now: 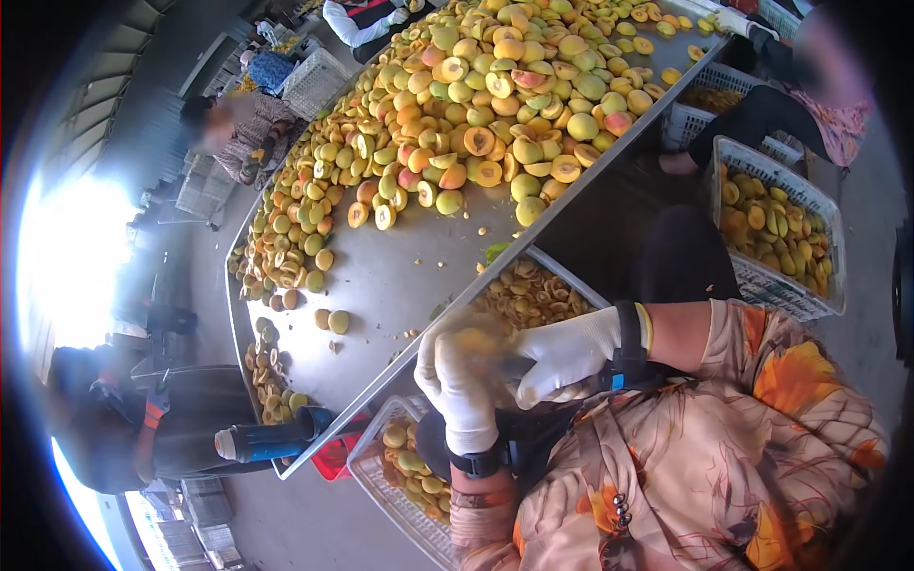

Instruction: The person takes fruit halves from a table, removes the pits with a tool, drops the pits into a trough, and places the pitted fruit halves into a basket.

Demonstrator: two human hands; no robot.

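My left hand, in a white glove, is closed around a yellow peach that is blurred by motion. My right hand, gloved too, is up against it with the fingers curled in. Something dark shows between the two hands, too smeared to name. Both hands are over the near edge of a metal table that bears a big heap of halved yellow peaches. Just beyond my hands is a crate of peach pieces.
White crates of peach halves stand to the right and below the table's near edge. A red container and a dark blue cylinder are at the table corner. Other people are around the table, one with a white glove.
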